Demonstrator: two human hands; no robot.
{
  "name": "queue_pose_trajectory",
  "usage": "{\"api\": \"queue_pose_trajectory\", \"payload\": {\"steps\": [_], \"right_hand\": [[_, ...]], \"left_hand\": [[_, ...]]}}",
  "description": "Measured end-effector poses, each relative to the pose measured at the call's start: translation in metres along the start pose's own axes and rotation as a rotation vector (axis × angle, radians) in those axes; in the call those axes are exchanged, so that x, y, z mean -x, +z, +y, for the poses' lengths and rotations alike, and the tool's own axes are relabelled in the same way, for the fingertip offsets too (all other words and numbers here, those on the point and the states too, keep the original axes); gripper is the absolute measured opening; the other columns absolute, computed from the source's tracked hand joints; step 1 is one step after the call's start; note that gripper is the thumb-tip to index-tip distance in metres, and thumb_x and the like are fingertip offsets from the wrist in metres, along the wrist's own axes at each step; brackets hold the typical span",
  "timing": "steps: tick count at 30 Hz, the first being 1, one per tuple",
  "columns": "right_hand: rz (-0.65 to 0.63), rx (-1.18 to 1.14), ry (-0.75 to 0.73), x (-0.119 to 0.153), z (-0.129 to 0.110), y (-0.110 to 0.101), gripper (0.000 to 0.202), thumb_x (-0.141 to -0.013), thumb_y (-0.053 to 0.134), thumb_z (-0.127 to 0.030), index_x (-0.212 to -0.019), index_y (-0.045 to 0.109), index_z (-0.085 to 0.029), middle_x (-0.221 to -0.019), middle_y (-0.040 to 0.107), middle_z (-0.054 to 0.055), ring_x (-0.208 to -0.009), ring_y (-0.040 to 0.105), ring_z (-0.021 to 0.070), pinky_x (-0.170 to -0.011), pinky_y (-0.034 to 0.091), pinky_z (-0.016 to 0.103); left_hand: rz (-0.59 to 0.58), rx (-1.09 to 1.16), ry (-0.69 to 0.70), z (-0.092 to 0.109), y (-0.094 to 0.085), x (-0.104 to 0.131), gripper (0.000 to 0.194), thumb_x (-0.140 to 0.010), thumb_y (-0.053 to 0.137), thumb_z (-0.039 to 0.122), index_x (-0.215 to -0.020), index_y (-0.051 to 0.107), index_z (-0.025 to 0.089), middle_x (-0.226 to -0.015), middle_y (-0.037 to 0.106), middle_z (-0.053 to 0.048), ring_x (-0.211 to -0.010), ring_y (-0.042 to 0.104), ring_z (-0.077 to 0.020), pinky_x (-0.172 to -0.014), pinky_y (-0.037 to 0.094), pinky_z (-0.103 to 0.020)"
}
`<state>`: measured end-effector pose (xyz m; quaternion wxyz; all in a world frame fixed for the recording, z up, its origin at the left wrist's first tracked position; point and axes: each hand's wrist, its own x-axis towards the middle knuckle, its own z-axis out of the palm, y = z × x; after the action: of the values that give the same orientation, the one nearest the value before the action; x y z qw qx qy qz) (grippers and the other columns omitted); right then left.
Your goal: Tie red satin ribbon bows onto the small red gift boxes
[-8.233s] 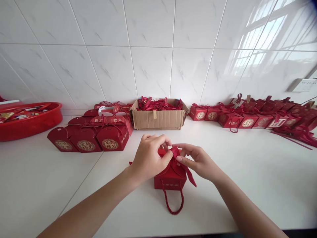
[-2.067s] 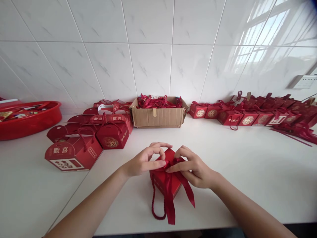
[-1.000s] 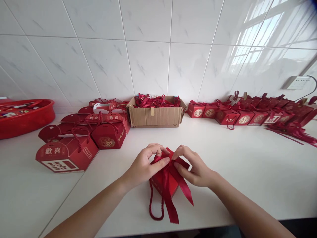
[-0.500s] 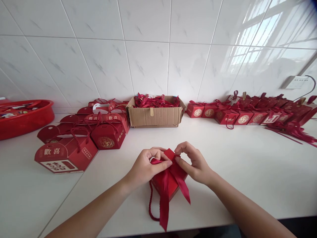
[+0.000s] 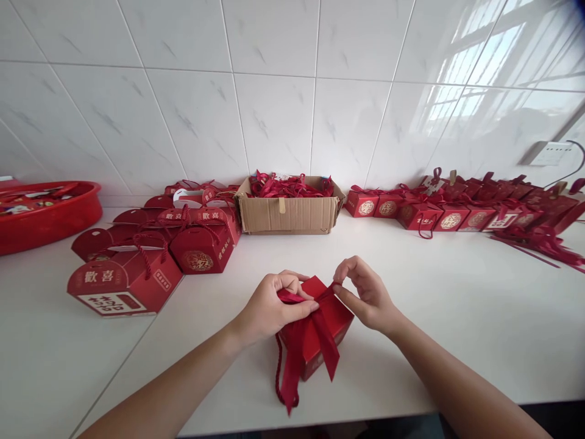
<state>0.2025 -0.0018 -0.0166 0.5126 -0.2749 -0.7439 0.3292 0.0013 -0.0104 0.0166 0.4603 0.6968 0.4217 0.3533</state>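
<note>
Evidently the step in hand is shaping a bow: the left hand (image 5: 272, 305) grasps a loop of crimson satin ribbon (image 5: 327, 344) between thumb and fingers, while the right hand (image 5: 363, 297) pinches the ribbon farther along between thumb and fingertips. Beneath them, one red gift box (image 5: 337, 314) rests on the worktop (image 5: 411, 262) near the middle of its front edge, turned so that a corner points toward that edge; whether a knot is made under the fingers cannot be told. As I judge it, the next move calls for an even, gentle draw on both sides, without crushing the lid. Counting up: two hands, one box under them, two ribbon tails hanging down its near side, and one twisted rope handle (image 5: 277, 369) at its left. Along the back edge stand one cardboard carton (image 5: 283, 217) of tangled ribbons (image 5: 292, 186), too knotted to count, and, by the left corner, one red plastic basin (image 5: 50, 231). Left of the carton, two rope-handled favor boxes (image 5: 201, 247) show clearly at the front of an overlapping cluster. Toward the right corner, two medallion boxes (image 5: 365, 204) lead a longer crowd, its total hidden, with one ribbon heap (image 5: 539, 241) before it.
</note>
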Motion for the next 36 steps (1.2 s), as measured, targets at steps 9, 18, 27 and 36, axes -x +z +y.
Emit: {"api": "queue_pose_trajectory", "payload": {"steps": [9, 18, 27, 36], "right_hand": [[-0.074, 0.032, 0.038, -0.002, -0.002, 0.001, 0.010, -0.085, 0.049, -0.017, -0.093, 0.044, -0.022, -0.079, 0.047, 0.001, -0.072, 0.044, 0.0144, -0.067, 0.041, 0.031], [-0.150, -0.017, 0.114, -0.007, -0.007, 0.007, 0.008, -0.092, 0.045, -0.027, -0.098, 0.044, -0.021, -0.064, 0.044, -0.005, -0.058, 0.040, 0.0104, -0.056, 0.037, 0.025], [-0.062, -0.005, 0.029, -0.008, -0.003, 0.004, 0.009, -0.089, 0.050, -0.026, -0.083, 0.044, -0.021, -0.067, 0.046, -0.003, -0.058, 0.040, 0.0100, -0.056, 0.038, 0.025], [-0.020, 0.054, -0.042, -0.010, 0.001, 0.002, 0.014, -0.085, 0.050, -0.015, -0.079, 0.039, -0.021, -0.071, 0.044, -0.003, -0.060, 0.036, 0.0093, -0.055, 0.035, 0.023]], "left_hand": [[0.016, -0.074, -0.014, 0.002, -0.006, 0.002, 0.016, -0.069, 0.070, 0.028, -0.063, 0.058, 0.020, -0.092, 0.071, -0.007, -0.120, 0.051, -0.0259, -0.095, 0.040, -0.039], [0.034, -0.079, -0.007, 0.004, -0.004, 0.002, 0.021, -0.072, 0.069, 0.035, -0.061, 0.059, 0.020, -0.084, 0.070, -0.006, -0.113, 0.055, -0.0264, -0.093, 0.044, -0.037], [0.068, -0.140, 0.029, -0.001, -0.004, -0.001, 0.032, -0.072, 0.068, 0.036, -0.052, 0.047, 0.022, -0.074, 0.067, -0.004, -0.115, 0.051, -0.0254, -0.094, 0.041, -0.038], [0.097, -0.188, 0.026, -0.005, -0.009, -0.007, 0.042, -0.071, 0.068, 0.039, -0.049, 0.036, 0.023, -0.063, 0.062, -0.004, -0.113, 0.053, -0.0281, -0.091, 0.042, -0.040]]}}
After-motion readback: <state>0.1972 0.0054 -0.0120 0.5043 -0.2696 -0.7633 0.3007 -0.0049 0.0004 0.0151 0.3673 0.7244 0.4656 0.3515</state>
